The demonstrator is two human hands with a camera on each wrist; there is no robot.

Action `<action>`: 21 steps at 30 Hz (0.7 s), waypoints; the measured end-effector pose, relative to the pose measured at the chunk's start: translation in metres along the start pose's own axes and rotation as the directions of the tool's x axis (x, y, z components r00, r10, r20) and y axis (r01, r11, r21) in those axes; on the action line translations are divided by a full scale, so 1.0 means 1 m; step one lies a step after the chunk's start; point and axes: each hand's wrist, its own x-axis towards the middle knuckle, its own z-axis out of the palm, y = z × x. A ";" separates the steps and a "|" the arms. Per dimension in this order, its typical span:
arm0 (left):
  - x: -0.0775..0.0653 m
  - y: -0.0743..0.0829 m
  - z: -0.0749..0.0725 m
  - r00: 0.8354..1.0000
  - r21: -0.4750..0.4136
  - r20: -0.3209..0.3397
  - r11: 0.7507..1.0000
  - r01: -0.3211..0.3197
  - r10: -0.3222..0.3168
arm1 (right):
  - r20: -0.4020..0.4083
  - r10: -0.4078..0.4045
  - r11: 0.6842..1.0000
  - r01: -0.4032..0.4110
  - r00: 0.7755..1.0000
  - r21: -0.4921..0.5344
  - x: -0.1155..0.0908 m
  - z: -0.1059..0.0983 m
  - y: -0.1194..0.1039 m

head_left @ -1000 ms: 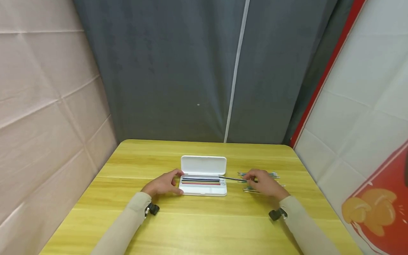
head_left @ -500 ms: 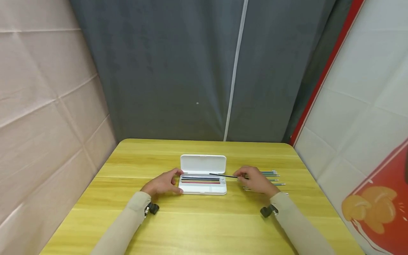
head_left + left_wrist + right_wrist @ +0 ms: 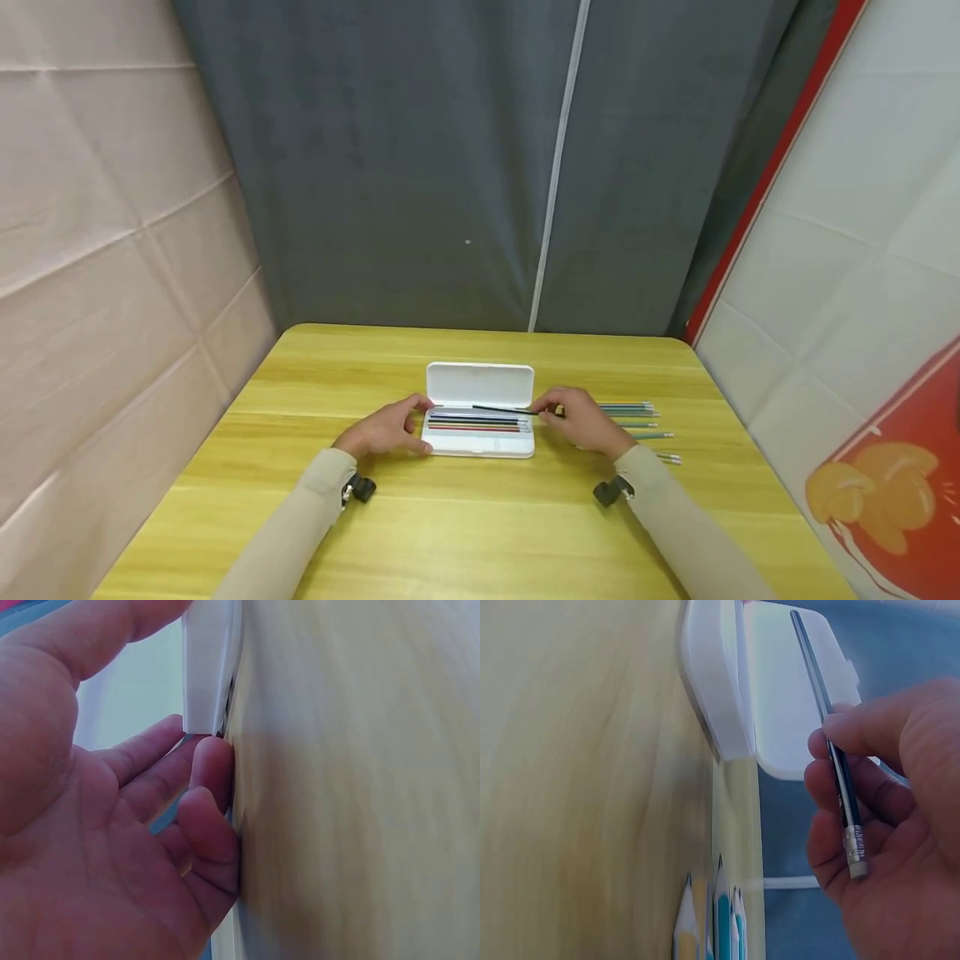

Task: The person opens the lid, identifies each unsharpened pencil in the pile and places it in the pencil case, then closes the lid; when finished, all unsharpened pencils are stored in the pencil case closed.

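Note:
A white pencil case (image 3: pixel 480 448) lies with its lid (image 3: pixel 480 384) raised, several pencils (image 3: pixel 477 425) side by side in its tray. My left hand (image 3: pixel 382 431) holds the case's left end, thumb at the near corner and forefinger at the far one. In the left wrist view, the left hand's fingers (image 3: pixel 214 769) curl at the case's edge, close to the tabletop. My right hand (image 3: pixel 585 423) pinches a black pencil (image 3: pixel 823 697) between thumb and fingers near its eraser end. The black pencil slants over the back of the tray, its other end pointing left.
More pencils (image 3: pixel 637 409) lie spread on the yellow wooden table (image 3: pixel 450 525), right of the case and partly behind my right hand. Their sharpened tips (image 3: pixel 720 874) show in the right wrist view. A grey curtain (image 3: pixel 405 167) hangs behind the table.
My right hand has moved left with the black pencil, bringing it from the case's right edge to over the tray. The left hand has stayed on the case.

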 end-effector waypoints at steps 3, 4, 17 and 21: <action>0.000 0.000 0.001 1.000 -0.006 -0.005 1.000 0.003 -0.003 | -0.009 -0.004 1.000 0.004 1.000 0.011 0.005 0.005 -0.003; 0.000 0.000 0.001 1.000 -0.008 -0.005 1.000 0.004 -0.004 | -0.013 -0.005 1.000 0.005 1.000 0.015 0.007 0.007 -0.004; 0.001 -0.001 0.002 1.000 -0.008 -0.006 1.000 0.011 -0.011 | -0.013 -0.036 0.999 0.037 0.999 0.025 0.027 0.028 -0.011; 0.000 0.000 0.001 1.000 -0.001 -0.005 1.000 0.007 -0.007 | -0.002 -0.031 0.999 0.031 1.000 0.027 0.032 0.033 -0.011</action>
